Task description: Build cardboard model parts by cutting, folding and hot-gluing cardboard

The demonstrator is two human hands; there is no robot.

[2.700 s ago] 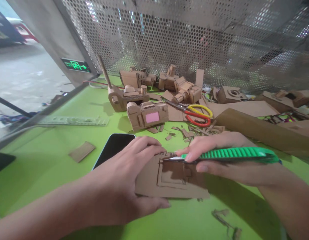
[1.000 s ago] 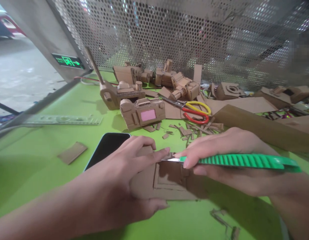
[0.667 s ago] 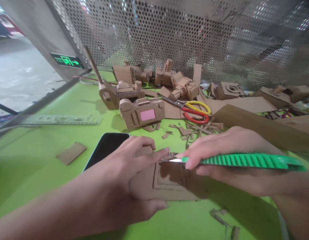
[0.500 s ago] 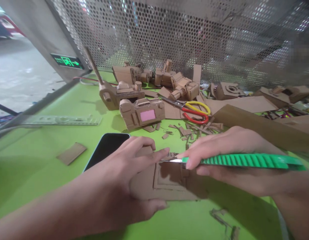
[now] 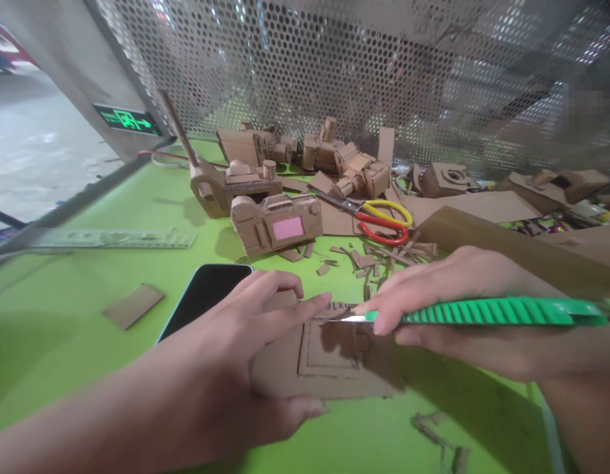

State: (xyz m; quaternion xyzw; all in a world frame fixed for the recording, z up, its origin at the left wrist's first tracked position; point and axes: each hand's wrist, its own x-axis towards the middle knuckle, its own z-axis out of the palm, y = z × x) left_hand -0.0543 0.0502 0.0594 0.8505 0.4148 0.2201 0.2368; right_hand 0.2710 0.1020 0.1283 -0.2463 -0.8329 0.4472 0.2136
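Note:
My right hand (image 5: 453, 289) is closed around a green utility knife (image 5: 487, 311). Its blade (image 5: 351, 318) is extended and points left, touching a flat cardboard piece (image 5: 279, 368) along the upper line of a rectangle marked there. Printed characters show at the piece's far edge. My left hand (image 5: 255, 342) holds this cardboard down on the table, index finger stretched across its top close to the blade tip and thumb along the near edge. Partly behind my left hand lies a black-screened phone (image 5: 201, 293).
Beyond my hands stand a cardboard camera model (image 5: 278, 227) with a pink panel and several other cardboard models. Scissors (image 5: 383, 220) with red and yellow handles lie near cardboard scraps (image 5: 368, 260). A clear ruler (image 5: 117, 238) is at left, and a perforated metal panel (image 5: 309, 66) rises behind.
The view has shifted slightly, moving most things a little left. The knife blade stays near the rectangle's upper line, and both hands keep nearly the same pose.

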